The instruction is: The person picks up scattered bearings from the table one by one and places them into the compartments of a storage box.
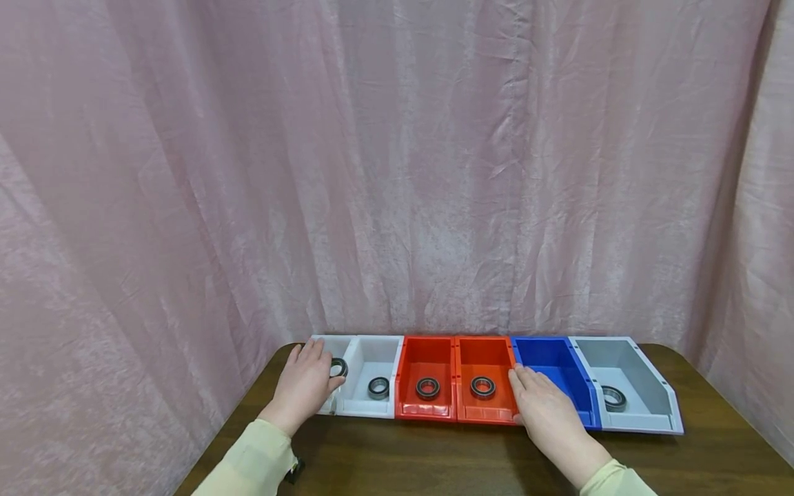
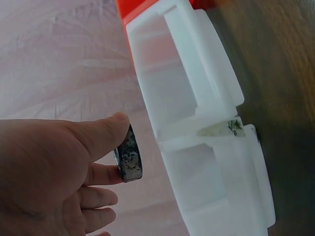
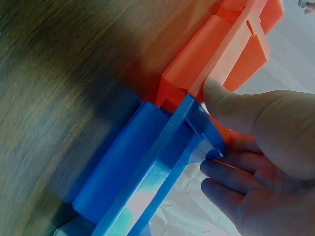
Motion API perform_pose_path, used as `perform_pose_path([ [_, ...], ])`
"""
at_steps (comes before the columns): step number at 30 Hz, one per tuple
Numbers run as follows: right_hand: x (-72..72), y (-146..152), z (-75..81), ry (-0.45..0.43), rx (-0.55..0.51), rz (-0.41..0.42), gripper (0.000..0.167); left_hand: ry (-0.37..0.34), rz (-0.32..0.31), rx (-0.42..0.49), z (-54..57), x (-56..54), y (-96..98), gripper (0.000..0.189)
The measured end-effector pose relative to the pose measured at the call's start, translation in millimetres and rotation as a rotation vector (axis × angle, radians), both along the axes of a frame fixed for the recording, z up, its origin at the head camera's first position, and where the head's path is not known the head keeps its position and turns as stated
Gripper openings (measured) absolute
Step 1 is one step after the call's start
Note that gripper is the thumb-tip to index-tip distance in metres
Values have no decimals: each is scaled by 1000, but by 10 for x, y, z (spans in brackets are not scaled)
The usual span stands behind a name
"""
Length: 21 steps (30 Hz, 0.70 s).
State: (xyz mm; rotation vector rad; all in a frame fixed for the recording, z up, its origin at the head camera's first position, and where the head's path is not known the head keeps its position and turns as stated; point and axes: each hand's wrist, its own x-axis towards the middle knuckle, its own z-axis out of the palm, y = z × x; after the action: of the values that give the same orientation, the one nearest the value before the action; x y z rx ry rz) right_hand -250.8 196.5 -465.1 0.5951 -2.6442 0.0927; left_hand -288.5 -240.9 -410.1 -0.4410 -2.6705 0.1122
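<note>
In the head view my left hand (image 1: 302, 382) is over the leftmost white bin (image 1: 327, 409). It pinches a dark-rimmed ball bearing (image 2: 130, 158) between thumb and forefinger, the other fingers loosely bent, as the left wrist view shows. My right hand (image 1: 548, 413) rests across the wall between the right-hand red bin (image 1: 486, 417) and the blue bin (image 1: 546, 350). In the right wrist view its thumb (image 3: 231, 105) touches the red bin's edge, and its fingers extend beside the blue bin's corner. Nothing loose is visible in that hand.
Single bearings lie in the second white bin (image 1: 366, 410), the left red bin (image 1: 428, 415), the right red bin and the grey bin (image 1: 648, 421) at the right end. The bins stand side by side on a brown wooden table (image 1: 403, 458), with a pink curtain (image 1: 397, 172) behind.
</note>
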Motion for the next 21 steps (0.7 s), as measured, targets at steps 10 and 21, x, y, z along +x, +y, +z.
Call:
perform_pose_path([
  [10, -37, 16, -34, -33, -10, -15, 72, -38, 43, 9, -69, -181, -66, 55],
  [21, -28, 24, 11, 19, 26, -1, 73, -64, 65, 5, 140, -328, -136, 54],
])
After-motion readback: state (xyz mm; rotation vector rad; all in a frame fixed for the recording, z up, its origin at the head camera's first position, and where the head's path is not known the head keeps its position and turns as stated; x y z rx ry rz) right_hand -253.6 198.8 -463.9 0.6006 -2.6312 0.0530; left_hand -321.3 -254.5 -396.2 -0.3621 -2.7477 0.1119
